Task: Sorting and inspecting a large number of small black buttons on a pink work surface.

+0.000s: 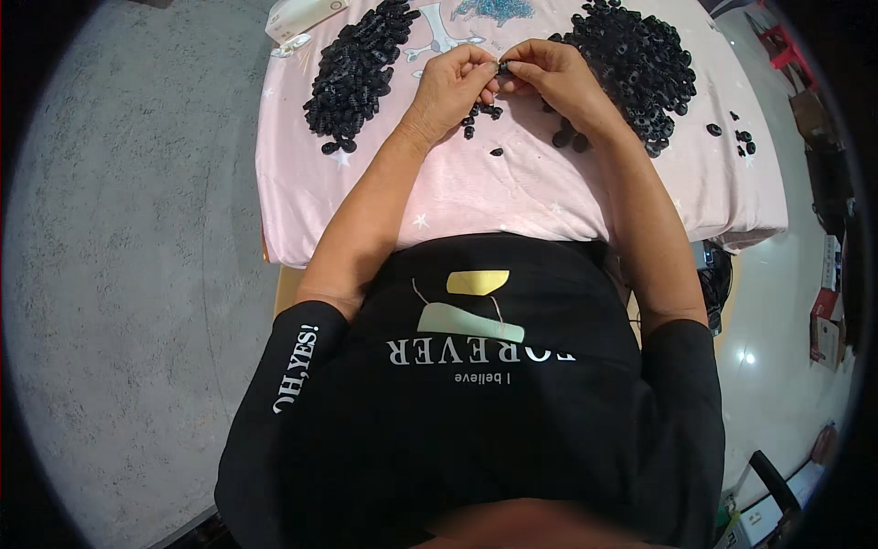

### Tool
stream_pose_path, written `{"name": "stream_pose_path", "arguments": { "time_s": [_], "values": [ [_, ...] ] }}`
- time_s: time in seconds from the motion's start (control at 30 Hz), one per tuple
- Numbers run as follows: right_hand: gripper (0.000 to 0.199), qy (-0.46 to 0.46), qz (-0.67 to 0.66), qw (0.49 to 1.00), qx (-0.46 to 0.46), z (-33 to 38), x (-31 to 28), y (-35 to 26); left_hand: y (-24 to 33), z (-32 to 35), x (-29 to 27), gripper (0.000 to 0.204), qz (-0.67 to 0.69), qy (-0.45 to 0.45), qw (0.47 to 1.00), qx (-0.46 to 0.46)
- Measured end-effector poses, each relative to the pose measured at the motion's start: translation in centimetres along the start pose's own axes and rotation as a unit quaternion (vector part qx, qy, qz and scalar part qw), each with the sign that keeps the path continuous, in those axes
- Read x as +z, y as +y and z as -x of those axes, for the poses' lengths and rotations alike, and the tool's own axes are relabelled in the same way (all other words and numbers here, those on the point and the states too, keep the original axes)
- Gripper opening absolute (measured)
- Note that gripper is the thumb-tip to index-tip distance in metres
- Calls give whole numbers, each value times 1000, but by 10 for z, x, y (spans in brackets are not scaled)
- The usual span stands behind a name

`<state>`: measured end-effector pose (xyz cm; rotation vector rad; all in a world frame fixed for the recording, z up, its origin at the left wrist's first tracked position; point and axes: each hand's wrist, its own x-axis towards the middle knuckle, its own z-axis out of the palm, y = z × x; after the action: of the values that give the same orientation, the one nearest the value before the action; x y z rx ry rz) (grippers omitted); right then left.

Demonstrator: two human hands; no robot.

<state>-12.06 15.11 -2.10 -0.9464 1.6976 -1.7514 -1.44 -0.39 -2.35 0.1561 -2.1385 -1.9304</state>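
My left hand (454, 87) and my right hand (549, 77) meet above the table, fingertips pinched together. Between them is a small black piece (502, 67), mostly covered by the fingers; its exact kind cannot be made out. Several tiny black pieces (469, 131) lie on the cloth just below my left fingers, with a single one (497, 152) a little nearer to me. Left of my hands spreads a long heap of ridged black parts (352, 87). A wider heap of rounded black parts (645, 69) lies beyond my right hand, a few of them under my right wrist.
A pink patterned cloth (512, 197) covers the table. A white box (302, 16) stands at its far left corner. Several loose black pieces (743, 142) lie near the right edge. A red stool (782, 46) and cardboard boxes (828, 329) are on the floor to the right.
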Motion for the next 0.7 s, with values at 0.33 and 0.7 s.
{"name": "stream_pose_path", "arguments": {
  "time_s": [0.33, 0.7],
  "values": [
    [14, 6, -26, 1000, 4, -2, 0, 3, 3, 1, 2, 12, 9, 20, 1000, 8],
    [17, -11, 23, 1000, 5, -1, 1, 1, 4, 1, 3, 12, 19, 28, 999, 15]
  ]
}}
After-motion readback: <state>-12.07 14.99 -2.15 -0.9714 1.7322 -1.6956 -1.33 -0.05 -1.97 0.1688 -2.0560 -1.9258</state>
